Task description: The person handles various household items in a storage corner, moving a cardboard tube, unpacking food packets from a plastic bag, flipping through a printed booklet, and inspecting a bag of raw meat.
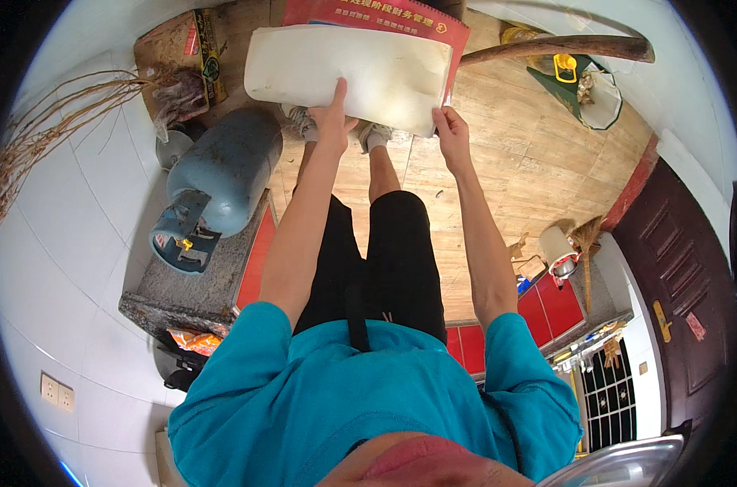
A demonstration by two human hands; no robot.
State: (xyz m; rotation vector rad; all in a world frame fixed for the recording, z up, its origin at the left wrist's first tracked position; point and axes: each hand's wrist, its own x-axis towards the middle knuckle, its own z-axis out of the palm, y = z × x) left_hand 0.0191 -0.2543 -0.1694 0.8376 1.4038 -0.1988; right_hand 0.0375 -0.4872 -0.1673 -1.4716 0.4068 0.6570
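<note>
Both hands hold a wide off-white sheet [350, 70], paper or thin board, out over the feet. At its lower left edge, my left hand [332, 122] grips with the thumb lying on top and the fingers mostly hidden beneath. My right hand [452, 131] pinches the sheet's lower right corner between thumb and fingers. Behind and partly under the sheet lies a red printed sheet or poster [393, 15] bearing writing. What supports the red sheet cannot be told.
A blue-grey gas cylinder [222, 170] is at the left near a cardboard box [167, 61] and dry twigs [58, 122]. At the upper right are a curved wooden piece [563, 47] and a green bag [600, 109]. A straw broom [586, 255] and dark door [679, 274] are at right.
</note>
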